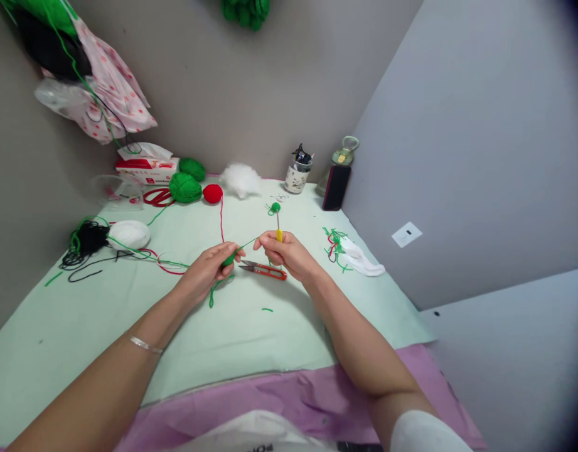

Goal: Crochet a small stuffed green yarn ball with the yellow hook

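Observation:
My left hand (211, 270) is closed around a small green crocheted piece (229, 258), mostly covered by the fingers. A strand of green yarn (248, 243) runs taut from it to my right hand (283, 250). In that hand I grip a crochet hook (279, 235) with a yellow handle, its metal shaft pointing away from me. Below the hands lie orange-handled thread snips (265, 270), blades toward the left. A green yarn loop (212, 298) hangs or lies under my left hand. A small green ball-shaped piece (275, 206) sits beyond the hook's tip.
Green yarn balls (186, 188), a red yarn ball (212, 194), white stuffing (240, 181) and a tissue box (147, 171) stand along the back. White yarn (128, 235) and black yarn (88, 242) lie left. A cup (297, 174), phone (337, 188) and yarn scraps (334, 242) are right.

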